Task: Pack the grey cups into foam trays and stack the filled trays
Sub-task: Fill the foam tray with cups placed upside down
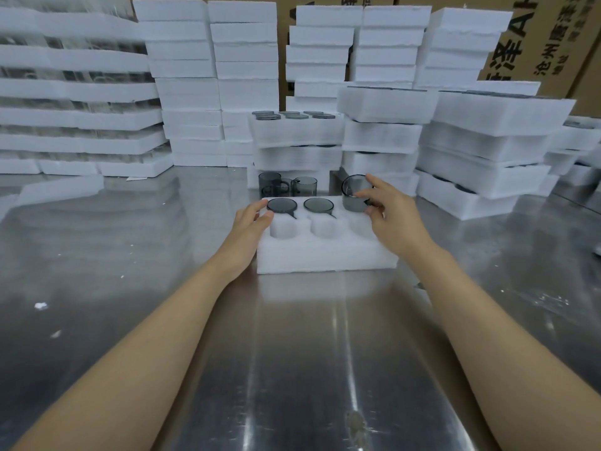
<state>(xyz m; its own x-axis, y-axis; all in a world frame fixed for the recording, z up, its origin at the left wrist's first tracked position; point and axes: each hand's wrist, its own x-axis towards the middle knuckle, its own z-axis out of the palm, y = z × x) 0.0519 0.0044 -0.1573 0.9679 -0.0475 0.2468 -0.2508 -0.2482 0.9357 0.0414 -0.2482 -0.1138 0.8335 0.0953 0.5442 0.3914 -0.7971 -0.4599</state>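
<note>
A white foam tray (325, 255) with two rows of round pockets lies on the steel table in front of me. Two grey cups sit sunk in its far row: one at the far left (281, 205), one in the far middle (318, 205). My right hand (390, 219) grips a third grey cup (354, 193), which stands partly raised at the far right pocket. My left hand (252, 222) rests on the tray's left edge, thumb beside the far left cup. The near row of pockets holds nothing. Loose grey cups (287, 185) stand on the table behind the tray.
Stacks of filled foam trays (297, 133) rise just behind the loose cups and at the right (481, 151). Tall stacks of foam (192, 92) line the back and left. Cardboard boxes (533, 37) stand behind. Foam crumbs dot the steel table (309, 353).
</note>
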